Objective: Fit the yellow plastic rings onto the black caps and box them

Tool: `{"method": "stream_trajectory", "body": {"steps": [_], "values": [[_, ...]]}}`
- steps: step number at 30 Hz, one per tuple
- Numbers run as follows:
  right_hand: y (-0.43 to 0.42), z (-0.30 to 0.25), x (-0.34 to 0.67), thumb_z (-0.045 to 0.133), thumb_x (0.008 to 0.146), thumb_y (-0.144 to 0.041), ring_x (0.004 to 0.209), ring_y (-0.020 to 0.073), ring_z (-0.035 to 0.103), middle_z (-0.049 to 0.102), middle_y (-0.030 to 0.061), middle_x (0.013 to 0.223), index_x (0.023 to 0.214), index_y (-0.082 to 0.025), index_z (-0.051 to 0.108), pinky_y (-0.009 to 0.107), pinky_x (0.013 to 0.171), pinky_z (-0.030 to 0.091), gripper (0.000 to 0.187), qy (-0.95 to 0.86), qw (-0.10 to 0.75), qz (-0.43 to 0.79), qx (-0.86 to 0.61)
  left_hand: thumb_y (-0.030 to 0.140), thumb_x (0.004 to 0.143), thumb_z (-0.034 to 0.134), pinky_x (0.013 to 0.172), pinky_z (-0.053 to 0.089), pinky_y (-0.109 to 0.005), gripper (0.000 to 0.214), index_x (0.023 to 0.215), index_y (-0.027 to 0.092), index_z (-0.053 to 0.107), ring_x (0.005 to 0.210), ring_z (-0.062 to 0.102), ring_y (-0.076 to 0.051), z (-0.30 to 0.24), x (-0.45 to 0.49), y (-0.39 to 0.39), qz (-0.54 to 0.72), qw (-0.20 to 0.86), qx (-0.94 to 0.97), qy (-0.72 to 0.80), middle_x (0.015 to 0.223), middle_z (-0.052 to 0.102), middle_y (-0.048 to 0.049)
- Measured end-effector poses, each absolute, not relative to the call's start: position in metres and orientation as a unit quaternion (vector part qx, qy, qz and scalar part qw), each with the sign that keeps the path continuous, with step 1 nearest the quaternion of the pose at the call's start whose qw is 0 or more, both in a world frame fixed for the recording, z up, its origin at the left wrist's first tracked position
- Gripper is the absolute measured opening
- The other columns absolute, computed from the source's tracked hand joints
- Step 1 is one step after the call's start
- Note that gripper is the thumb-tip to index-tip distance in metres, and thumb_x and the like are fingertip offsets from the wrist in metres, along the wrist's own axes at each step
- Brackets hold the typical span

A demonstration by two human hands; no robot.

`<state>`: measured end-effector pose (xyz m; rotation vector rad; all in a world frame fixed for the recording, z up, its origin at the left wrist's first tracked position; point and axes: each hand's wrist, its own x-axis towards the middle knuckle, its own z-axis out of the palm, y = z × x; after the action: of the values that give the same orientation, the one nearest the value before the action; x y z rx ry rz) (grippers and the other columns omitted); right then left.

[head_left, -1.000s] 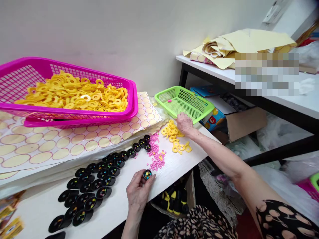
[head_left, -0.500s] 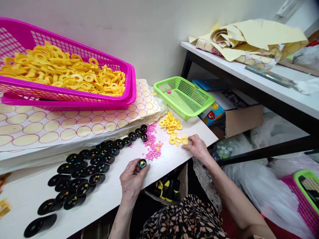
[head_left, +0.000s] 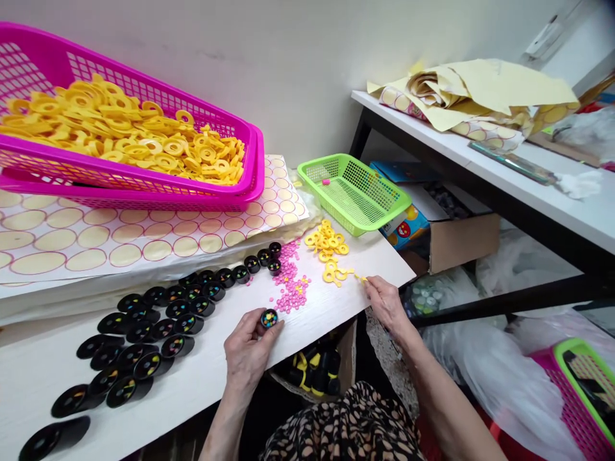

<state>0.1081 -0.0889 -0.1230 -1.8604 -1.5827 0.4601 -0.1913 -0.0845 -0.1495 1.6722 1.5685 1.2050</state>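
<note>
My left hand is closed round a small black cup with coloured beads inside, held near the table's front edge. My right hand pinches a small yellow ring piece with a tab, seen nearly edge-on just above the table. Left of that hand lies a loose pile of yellow ring pieces. Pink beads, with a few yellow ones among them, are scattered between my hands. Several black cups stand in rows to the left, many showing coloured bits inside.
A magenta basket full of yellow ring pieces sits on printed sheets at the back left. A green basket holds one pink piece. Below the table edge is a box of black and yellow parts. A white shelf stands right.
My right hand has picked up a yellow ring piece from the table and drawn slightly right with it. The left hand still holds the black cup. The view has shifted a little.
</note>
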Motion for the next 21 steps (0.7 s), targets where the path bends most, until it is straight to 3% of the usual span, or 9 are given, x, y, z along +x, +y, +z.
{"method": "stream_trajectory", "body": {"steps": [3, 5, 9, 11, 14, 16, 18, 21], "values": [[-0.085, -0.124, 0.115, 0.039, 0.084, -0.038, 0.052, 0.0163, 0.054, 0.054, -0.0017, 0.055, 0.093, -0.017, 0.058, 0.026, 0.052, 0.041, 0.030, -0.474, 0.370, 0.310, -0.737, 0.039, 0.068, 0.067, 0.054, 0.042, -0.021, 0.034, 0.095, 0.019, 0.062, 0.055, 0.048, -0.009, -0.149, -0.191, -0.084, 0.450, 0.273, 0.620, 0.582, 0.073, 0.055, 0.0016], [-0.082, -0.122, 0.119, 0.039, 0.083, -0.038, 0.049, 0.0159, 0.054, 0.056, -0.0013, 0.056, 0.095, -0.016, 0.057, 0.025, 0.050, 0.040, 0.030, -0.435, 0.363, 0.324, -0.758, 0.038, 0.068, 0.067, 0.054, 0.042, -0.021, 0.034, 0.095, 0.019, 0.062, 0.056, 0.047, -0.009, -0.149, -0.191, -0.084, 0.452, 0.275, 0.619, 0.581, 0.072, 0.054, 0.0020], [-0.081, -0.113, 0.122, 0.036, 0.086, -0.041, 0.061, 0.0174, 0.055, 0.058, 0.0037, 0.066, 0.079, -0.017, 0.060, 0.027, 0.057, 0.038, 0.034, -0.513, 0.237, 0.153, -0.811, 0.037, 0.068, 0.067, 0.055, 0.042, -0.022, 0.033, 0.095, 0.018, 0.062, 0.057, 0.047, -0.009, -0.148, -0.190, -0.083, 0.452, 0.278, 0.622, 0.576, 0.073, 0.054, 0.0018], [-0.083, -0.110, 0.121, 0.039, 0.086, -0.043, 0.075, 0.0196, 0.056, 0.058, 0.0066, 0.081, 0.085, -0.017, 0.061, 0.028, 0.062, 0.038, 0.033, -0.562, 0.175, 0.067, -0.805, 0.036, 0.067, 0.067, 0.055, 0.041, -0.022, 0.032, 0.093, 0.018, 0.063, 0.057, 0.047, -0.009, -0.146, -0.189, -0.084, 0.454, 0.280, 0.622, 0.574, 0.074, 0.055, 0.0015], [-0.085, -0.113, 0.124, 0.051, 0.081, -0.041, 0.089, 0.0211, 0.054, 0.054, 0.0076, 0.100, 0.100, -0.019, 0.058, 0.028, 0.068, 0.040, 0.030, -0.641, 0.130, 0.044, -0.755, 0.035, 0.066, 0.068, 0.055, 0.041, -0.022, 0.031, 0.091, 0.018, 0.063, 0.057, 0.048, -0.010, -0.145, -0.187, -0.085, 0.455, 0.290, 0.612, 0.579, 0.074, 0.055, 0.0014], [-0.086, -0.118, 0.127, 0.052, 0.080, -0.037, 0.088, 0.0211, 0.053, 0.054, 0.0067, 0.098, 0.098, -0.020, 0.058, 0.029, 0.068, 0.040, 0.025, -0.665, 0.117, 0.057, -0.736, 0.033, 0.066, 0.067, 0.055, 0.042, -0.022, 0.030, 0.092, 0.018, 0.062, 0.057, 0.048, -0.009, -0.145, -0.187, -0.087, 0.454, 0.303, 0.601, 0.583, 0.073, 0.055, 0.0015], [-0.085, -0.119, 0.126, 0.051, 0.081, -0.035, 0.081, 0.0205, 0.054, 0.054, 0.0066, 0.092, 0.093, -0.019, 0.059, 0.031, 0.067, 0.041, 0.021, -0.662, 0.139, 0.062, -0.734, 0.030, 0.066, 0.068, 0.056, 0.042, -0.022, 0.031, 0.093, 0.018, 0.062, 0.057, 0.048, -0.009, -0.146, -0.186, -0.088, 0.452, 0.312, 0.602, 0.580, 0.073, 0.054, 0.0015], [-0.084, -0.109, 0.103, 0.053, 0.080, -0.036, 0.072, 0.0183, 0.052, 0.053, 0.0069, 0.090, 0.096, -0.019, 0.058, 0.031, 0.064, 0.043, 0.024, -0.664, 0.258, 0.105, -0.693, 0.027, 0.063, 0.070, 0.056, 0.042, -0.022, 0.035, 0.095, 0.017, 0.062, 0.057, 0.048, -0.009, -0.148, -0.187, -0.088, 0.452, 0.313, 0.598, 0.583, 0.073, 0.054, 0.0016]]}}
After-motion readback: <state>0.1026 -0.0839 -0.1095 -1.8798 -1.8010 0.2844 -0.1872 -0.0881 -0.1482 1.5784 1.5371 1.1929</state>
